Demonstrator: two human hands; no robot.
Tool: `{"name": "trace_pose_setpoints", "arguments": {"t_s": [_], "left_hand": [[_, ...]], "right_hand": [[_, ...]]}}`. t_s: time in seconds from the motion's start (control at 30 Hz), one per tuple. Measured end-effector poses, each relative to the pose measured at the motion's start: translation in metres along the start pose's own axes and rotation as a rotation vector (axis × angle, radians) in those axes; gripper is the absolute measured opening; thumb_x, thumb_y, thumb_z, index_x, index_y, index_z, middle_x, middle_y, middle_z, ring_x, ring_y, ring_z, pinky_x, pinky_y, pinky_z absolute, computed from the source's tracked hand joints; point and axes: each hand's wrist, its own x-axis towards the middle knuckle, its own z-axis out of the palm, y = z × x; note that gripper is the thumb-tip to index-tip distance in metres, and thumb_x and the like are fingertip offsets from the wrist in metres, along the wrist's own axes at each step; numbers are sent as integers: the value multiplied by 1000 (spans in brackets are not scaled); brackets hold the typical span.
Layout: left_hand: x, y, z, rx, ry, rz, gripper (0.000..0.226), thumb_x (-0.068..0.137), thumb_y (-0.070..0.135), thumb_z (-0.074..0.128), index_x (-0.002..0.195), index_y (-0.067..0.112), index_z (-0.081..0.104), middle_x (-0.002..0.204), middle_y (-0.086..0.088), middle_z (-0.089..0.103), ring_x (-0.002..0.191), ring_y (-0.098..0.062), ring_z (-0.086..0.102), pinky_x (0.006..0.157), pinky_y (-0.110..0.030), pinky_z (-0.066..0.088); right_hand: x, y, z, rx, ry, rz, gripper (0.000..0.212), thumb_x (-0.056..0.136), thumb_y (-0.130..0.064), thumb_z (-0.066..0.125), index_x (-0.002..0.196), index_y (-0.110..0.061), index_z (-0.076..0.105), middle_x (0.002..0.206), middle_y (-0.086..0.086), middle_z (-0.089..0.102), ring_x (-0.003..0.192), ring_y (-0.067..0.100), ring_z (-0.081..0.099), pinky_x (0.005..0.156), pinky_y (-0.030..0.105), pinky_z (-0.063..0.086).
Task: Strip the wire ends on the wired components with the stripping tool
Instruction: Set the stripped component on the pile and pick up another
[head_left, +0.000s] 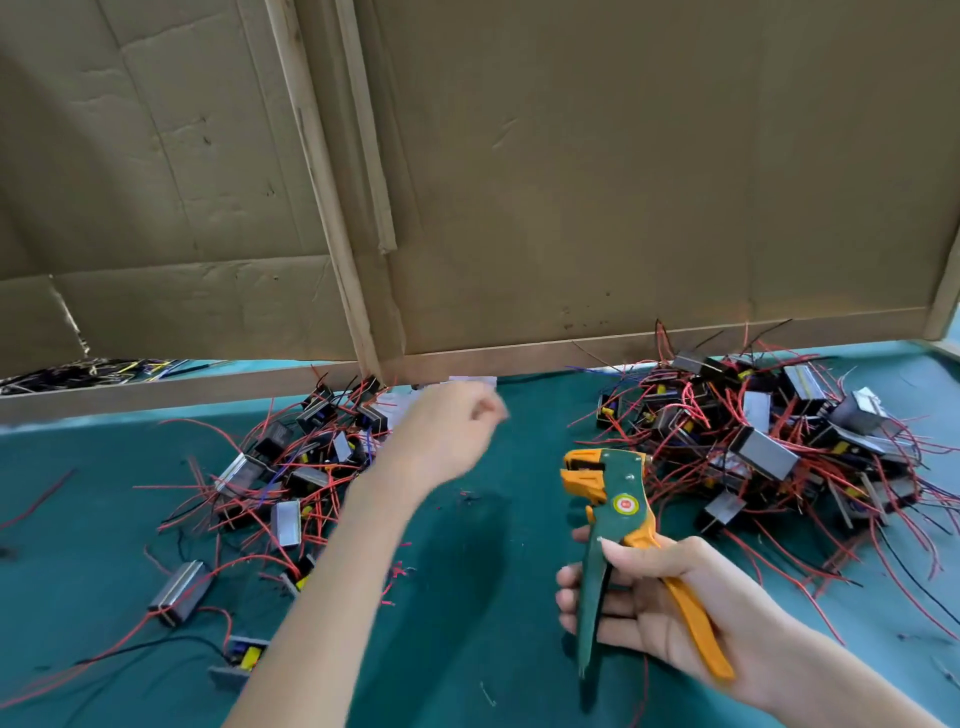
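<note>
Head view: between components. Right hand (675, 613) grips green-and-orange plastic-handled stripping tool (623, 504), jaws empty. Blurred left hand (452, 421), fingers curled, grasp indeterminate, must fetch a grey-faced red-wired component (763, 452).

Matt green cloth table (493, 623), creased cardboard wall (623, 182), glossy plastic-handled stripping tool (618, 514).

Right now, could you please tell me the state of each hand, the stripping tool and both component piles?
Green-and-orange wire stripping tool: held, handles spread, no wire in it.
Right hand: grips the tool's handles.
Left hand: blurred, fingers curled, contents unclear.
Left pile of red-wired black components: loose on the green mat.
Right pile of such components: loose, tangled.
</note>
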Motion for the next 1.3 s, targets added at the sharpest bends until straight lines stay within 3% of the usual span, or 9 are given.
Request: {"name": "trace_pose_setpoints", "arguments": {"t_s": [0.1,0.2,0.4,0.57,0.73,0.87,1.03,1.13,1.3], "left_hand": [[-7,-58,-9,355,-27,-397,25,89,11,48,106,11,65,111,-14,65,100,-32,61,82,-37,50],[-11,-89,-11,418,-87,-533,26,88,25,58,110,13,65,114,-12,64,101,-32,61,83,-38,51],[-8,-111,-6,406,-99,-473,30,93,38,49,79,18,67,89,-4,66,94,-27,60,75,-31,41],[-3,-91,-7,289,-254,-395,29,86,14,44,89,28,69,116,3,64,117,-25,52,100,-39,35],[-14,-44,5,-207,-431,-140,43,83,-12,39,97,14,71,102,-3,72,94,-8,65,85,-15,50],[-19,-22,10,-360,-454,-1,42,84,-14,39,100,8,70,105,-2,72,100,-7,65,92,-22,50],[-20,-18,1,-170,-171,-5,37,84,-5,41,77,23,65,84,6,70,73,-11,60,75,-24,47],[-22,-16,1,-135,-201,-53,30,86,6,46,75,25,67,78,15,69,65,-3,56,60,-17,44],[-24,-4,44,324,-161,-172,43,89,51,48,75,18,70,85,-2,69,90,-25,57,83,-36,37]], "right_hand": [[1,-1,2,-35,33,-6,49,60,-3,67,108,2,58,85,33,63,70,45,67,64,52,57],[1,-1,3,-58,75,-14,49,58,-13,69,103,3,59,80,31,63,65,42,66,60,49,57],[2,0,-2,-58,62,-48,35,65,-21,71,91,3,69,84,33,61,70,44,65,65,51,56],[4,1,-4,-45,49,-68,43,62,-23,71,95,3,66,84,32,61,70,44,65,64,51,56],[5,1,-4,-47,28,-71,40,56,-22,77,86,3,72,84,31,61,72,44,65,66,51,56],[5,1,-8,-50,19,-89,34,59,-22,76,83,2,73,85,31,62,73,44,66,68,52,56],[6,-2,-10,-43,23,-133,29,63,-21,72,82,1,74,85,30,63,75,44,66,69,50,56],[7,-4,-11,-31,34,-149,29,62,-20,72,81,1,74,85,30,63,74,44,67,68,50,56],[6,-1,-10,-29,40,-153,33,61,-20,72,85,2,71,84,31,63,73,45,66,68,51,56]]}}
